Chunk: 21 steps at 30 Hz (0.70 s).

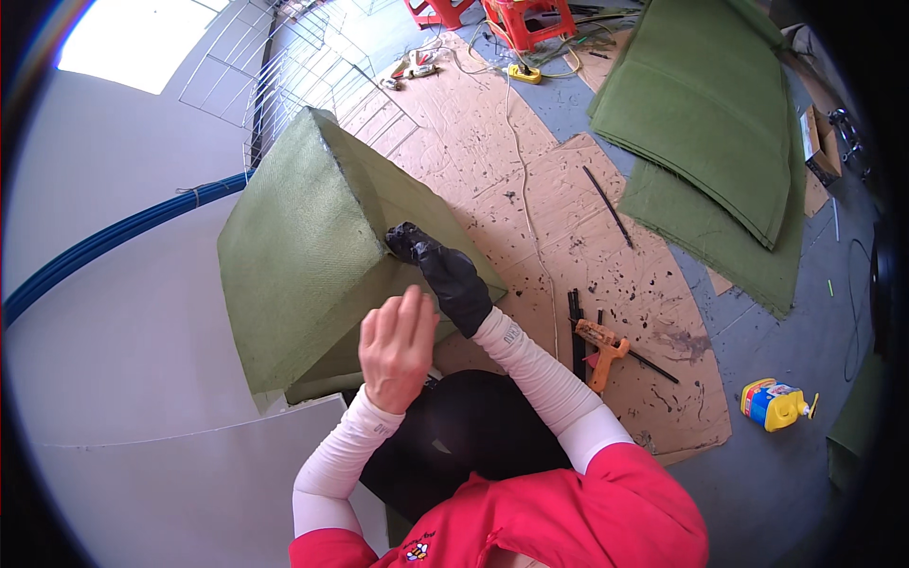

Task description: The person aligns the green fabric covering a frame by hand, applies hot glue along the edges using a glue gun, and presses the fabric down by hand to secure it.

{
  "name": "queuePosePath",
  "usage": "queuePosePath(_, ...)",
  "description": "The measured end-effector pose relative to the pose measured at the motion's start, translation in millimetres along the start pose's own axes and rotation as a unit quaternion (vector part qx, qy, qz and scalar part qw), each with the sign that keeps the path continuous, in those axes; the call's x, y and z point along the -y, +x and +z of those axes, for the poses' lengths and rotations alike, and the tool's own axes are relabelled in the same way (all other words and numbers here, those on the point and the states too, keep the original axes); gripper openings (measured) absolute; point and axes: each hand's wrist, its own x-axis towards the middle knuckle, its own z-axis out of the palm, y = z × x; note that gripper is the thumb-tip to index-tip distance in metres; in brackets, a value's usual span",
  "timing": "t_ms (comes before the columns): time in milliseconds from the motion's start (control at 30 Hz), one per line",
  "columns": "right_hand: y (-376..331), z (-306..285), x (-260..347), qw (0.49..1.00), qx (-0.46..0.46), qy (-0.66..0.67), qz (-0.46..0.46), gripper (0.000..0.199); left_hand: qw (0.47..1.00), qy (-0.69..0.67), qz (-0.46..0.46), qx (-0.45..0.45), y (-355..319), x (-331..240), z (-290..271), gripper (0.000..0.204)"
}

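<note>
A green mesh-covered box (303, 227) with a dark seam along its upper edge stands tilted in front of me, to the left. My right hand (440, 270) wears a black glove. Its fingers are bunched together against the box's near edge, and the fingertips are partly hidden. My left hand (398, 343) is bare, just below the glove, with fingers stretched out side by side and nothing visible in it. On the right, an orange glue gun (603, 354) lies on the cardboard beside several black glue sticks (576, 331).
Stained cardboard sheets (653, 312) cover the floor. Green mesh sheets (701, 104) are stacked at the far right, and a yellow bottle (775, 405) lies nearer. Farther off are a wire rack (275, 76), red stools (525, 21) and a yellow power strip (524, 74) with a cable.
</note>
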Motion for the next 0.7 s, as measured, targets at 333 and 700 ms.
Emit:
queuePosePath(333,-27.2,4.8,-60.6,0.973,-0.048,-0.226,-0.017,0.040,0.993,0.020,-0.069,-0.098,-12.4,17.5,27.0,0.025)
queuePosePath(700,2.1,13.8,-12.5,0.970,-0.037,-0.237,0.047,0.031,0.956,-0.134,-0.085,-0.245,26.6,14.2,8.6,0.022)
